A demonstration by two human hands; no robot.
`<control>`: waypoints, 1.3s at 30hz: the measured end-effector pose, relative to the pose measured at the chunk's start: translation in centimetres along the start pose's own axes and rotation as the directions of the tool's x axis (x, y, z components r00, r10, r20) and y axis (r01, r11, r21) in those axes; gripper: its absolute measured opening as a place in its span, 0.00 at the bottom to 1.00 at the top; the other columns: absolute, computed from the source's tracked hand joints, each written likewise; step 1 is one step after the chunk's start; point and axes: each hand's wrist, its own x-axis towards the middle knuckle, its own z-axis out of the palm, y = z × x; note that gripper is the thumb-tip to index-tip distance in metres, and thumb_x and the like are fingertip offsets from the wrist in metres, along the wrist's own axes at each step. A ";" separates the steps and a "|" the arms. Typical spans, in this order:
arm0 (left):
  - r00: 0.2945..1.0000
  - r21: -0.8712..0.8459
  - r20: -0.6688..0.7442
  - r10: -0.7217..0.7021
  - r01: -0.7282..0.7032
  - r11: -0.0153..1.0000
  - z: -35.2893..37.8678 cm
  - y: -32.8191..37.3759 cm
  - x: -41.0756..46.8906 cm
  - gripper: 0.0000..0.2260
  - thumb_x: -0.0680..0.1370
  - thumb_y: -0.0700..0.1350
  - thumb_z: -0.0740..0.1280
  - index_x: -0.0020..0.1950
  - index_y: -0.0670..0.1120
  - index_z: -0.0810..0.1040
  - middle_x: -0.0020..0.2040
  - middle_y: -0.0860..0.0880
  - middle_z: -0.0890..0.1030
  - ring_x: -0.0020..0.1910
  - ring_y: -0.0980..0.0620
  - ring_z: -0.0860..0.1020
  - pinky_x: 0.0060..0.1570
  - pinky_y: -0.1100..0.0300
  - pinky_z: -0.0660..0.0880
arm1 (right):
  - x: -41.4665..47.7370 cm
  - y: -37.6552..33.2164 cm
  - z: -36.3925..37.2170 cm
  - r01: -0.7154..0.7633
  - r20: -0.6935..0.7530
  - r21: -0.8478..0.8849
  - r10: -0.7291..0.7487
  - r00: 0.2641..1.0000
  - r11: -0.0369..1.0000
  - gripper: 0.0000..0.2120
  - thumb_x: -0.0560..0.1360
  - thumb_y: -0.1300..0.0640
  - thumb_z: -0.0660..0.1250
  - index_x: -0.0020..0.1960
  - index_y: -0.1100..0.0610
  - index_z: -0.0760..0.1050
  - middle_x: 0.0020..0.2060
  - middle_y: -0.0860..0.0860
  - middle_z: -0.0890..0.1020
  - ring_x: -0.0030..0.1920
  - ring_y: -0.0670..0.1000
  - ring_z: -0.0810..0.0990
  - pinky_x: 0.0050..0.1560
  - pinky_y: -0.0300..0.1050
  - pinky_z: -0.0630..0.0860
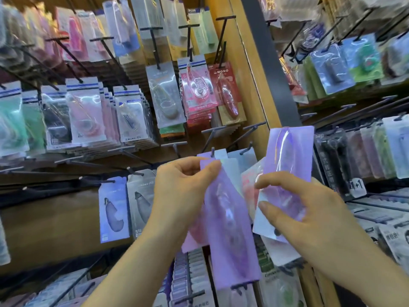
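Room: shop aisle. A wooden display wall carries black metal peg hooks. A dark upright post splits it into a left bay and a right bay.
Stock: carded blister packs hang in rows on the hooks, in green, pink, grey, blue and red. Much of it is blurred.
First item: long lilac card pack with clear blister, with a purple oblong dispenser under the plastic. It hangs tilted, top leaning left, at the lower right corner of the left bay. Its top sits just below a hook tip.
Second item: second lilac card pack with glossy blister, raised nearly upright. Its top edge overlaps the foot of the post, where the two bays meet. The two lilac packs are near each other but do not touch.
Left hand: grasping. Thumb and forefinger pinch the top edge of the first item.
Right hand: grasping. Fingers are curled round the lower half of the second item. A white card and a pink card show behind it; whether they are in the same grip cannot be told.
Writing: "MONO" on a red card pack near the right edge of the left bay. "MONO AIR" on a white card pack and on a grey card pack. "+1" on a white tag in the right bay. Print on the lilac packs is not legible.
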 end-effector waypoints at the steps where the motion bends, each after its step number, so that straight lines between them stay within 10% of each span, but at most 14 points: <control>1: 0.999 -0.019 -0.044 -0.005 0.005 1.000 0.2 -0.1 0.7 0.07 0.74 0.40 0.73 0.37 0.47 0.84 0.32 0.50 0.84 0.30 0.56 0.78 0.34 0.62 0.76 | 0.1 0.1 -0.1 0.006 -0.021 0.004 -0.006 1.000 1.000 0.11 0.70 0.47 0.70 0.48 0.32 0.76 0.39 0.44 0.75 0.36 0.44 0.80 0.42 0.31 0.73; 17: 0.974 0.160 -0.218 0.069 -0.035 0.986 2.4 -2.5 4.9 0.09 0.79 0.44 0.67 0.40 0.47 0.83 0.32 0.54 0.81 0.30 0.60 0.73 0.34 0.67 0.71 | -0.4 1.2 0.3 0.190 0.015 0.023 -0.191 0.982 0.981 0.12 0.68 0.45 0.68 0.51 0.33 0.76 0.48 0.40 0.77 0.50 0.29 0.73 0.48 0.17 0.64; 24: 0.979 0.396 -0.160 0.124 -0.051 0.917 2.2 -3.0 4.7 0.12 0.81 0.45 0.63 0.38 0.48 0.79 0.26 0.59 0.75 0.29 0.59 0.72 0.35 0.59 0.65 | -0.4 1.2 0.2 0.129 0.129 0.116 -0.144 0.981 0.985 0.24 0.72 0.49 0.70 0.59 0.23 0.70 0.50 0.39 0.76 0.44 0.40 0.79 0.47 0.27 0.72; 28: 0.985 0.651 -0.045 0.164 -0.095 0.753 1.2 -3.7 2.4 0.25 0.78 0.43 0.68 0.74 0.48 0.67 0.63 0.50 0.76 0.59 0.48 0.77 0.58 0.51 0.73 | -0.5 1.3 -0.2 0.075 0.193 0.108 -0.095 0.977 0.991 0.32 0.73 0.50 0.71 0.63 0.20 0.62 0.57 0.47 0.78 0.41 0.47 0.79 0.45 0.36 0.76; 33: 0.806 0.862 0.207 0.555 -0.419 0.286 -0.1 -5.2 -0.4 0.24 0.71 0.40 0.75 0.66 0.45 0.76 0.66 0.41 0.74 0.58 0.40 0.76 0.45 0.48 0.78 | -0.6 1.4 -0.3 0.037 0.181 0.159 -0.066 0.981 0.987 0.34 0.70 0.48 0.68 0.66 0.21 0.58 0.62 0.22 0.66 0.55 0.32 0.74 0.48 0.40 0.76; 39: 0.782 0.867 0.458 0.422 -0.498 -0.019 -0.4 -5.6 1.0 0.23 0.72 0.53 0.67 0.67 0.52 0.76 0.72 0.39 0.71 0.72 0.40 0.69 0.68 0.40 0.66 | -0.9 1.4 -0.3 -0.039 0.150 0.163 0.014 0.989 0.986 0.39 0.72 0.57 0.72 0.62 0.21 0.55 0.61 0.21 0.65 0.55 0.37 0.75 0.48 0.53 0.80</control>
